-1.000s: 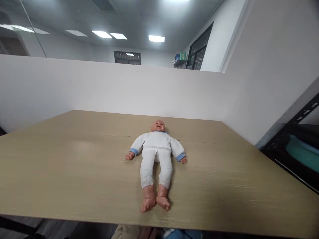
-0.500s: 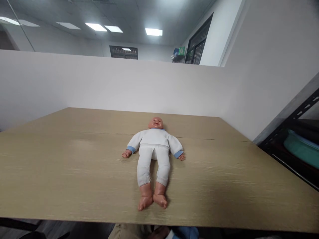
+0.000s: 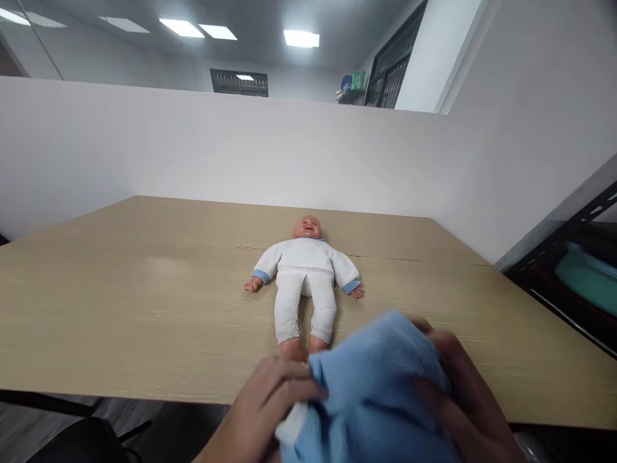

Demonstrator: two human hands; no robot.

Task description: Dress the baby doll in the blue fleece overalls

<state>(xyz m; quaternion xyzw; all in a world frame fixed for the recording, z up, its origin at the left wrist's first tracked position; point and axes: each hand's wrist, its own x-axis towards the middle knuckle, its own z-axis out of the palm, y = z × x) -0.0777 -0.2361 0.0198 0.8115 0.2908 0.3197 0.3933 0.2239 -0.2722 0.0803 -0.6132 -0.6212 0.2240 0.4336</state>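
A baby doll (image 3: 305,283) in a white suit with blue cuffs lies on its back on the tan table (image 3: 120,308), head away from me. Its feet are hidden behind a light blue cloth (image 3: 380,386) that I hold up at the table's near edge. My left hand (image 3: 263,405) pinches the cloth's left side, fingers closed on it, with a bit of white fabric showing below. My right hand (image 3: 463,392) is curled around the cloth's right side, partly blurred.
A white partition (image 3: 193,148) closes off the back and right of the table. A dark metal shelf (image 3: 563,257) with a teal object (image 3: 585,276) stands at the right. A black chair (image 3: 81,440) shows below the table's near left edge.
Both hands have risen into view from below the table edge, bringing the blue cloth up in front of the doll's feet. The doll has not moved.
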